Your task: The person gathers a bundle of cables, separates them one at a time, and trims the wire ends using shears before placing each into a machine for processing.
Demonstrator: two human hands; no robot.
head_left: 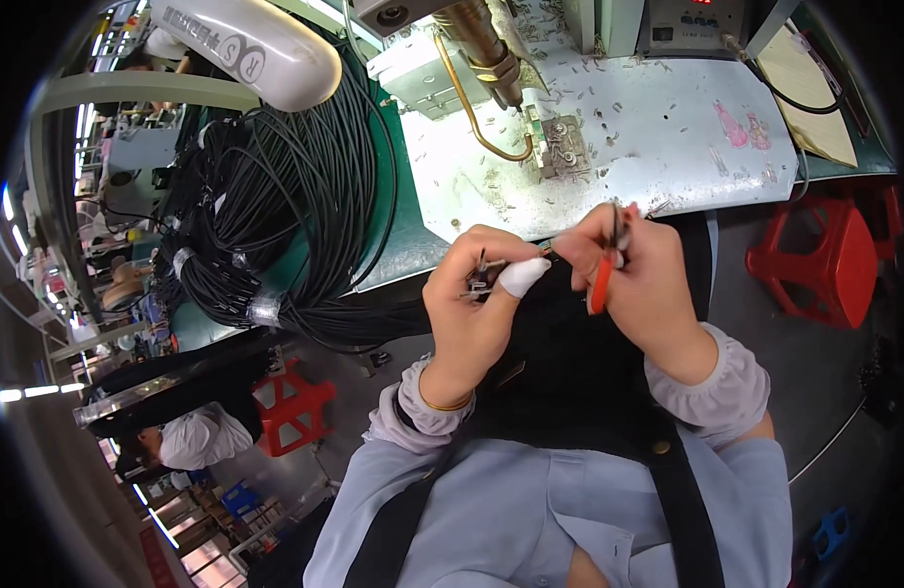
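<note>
My left hand (pixel 469 312) is closed in front of the bench edge, a white cover (pixel 524 277) over its thumb. Several small metal pieces (pixel 480 278) show inside its curled fingers. Thumb and forefinger pinch a thin, short piece (pixel 546 248) too small to name. Close beside it, the fingertips of my right hand (pixel 648 284) meet that same piece. A red-handled hand tool (pixel 601 284) is gripped in the right hand; its dark metal part is blurred, so its exact kind is unclear. Both hands are above the black apron (pixel 570 382).
A press-like machine (pixel 486 59) with a metal fixture (pixel 562 147) stands on the pale work plate (pixel 658 127), strewn with small metal bits. Coiled black cables (pixel 305 176) lie left. Red stools (pixel 825 260) stand at both sides. Another person (pixel 205 436) is at far left.
</note>
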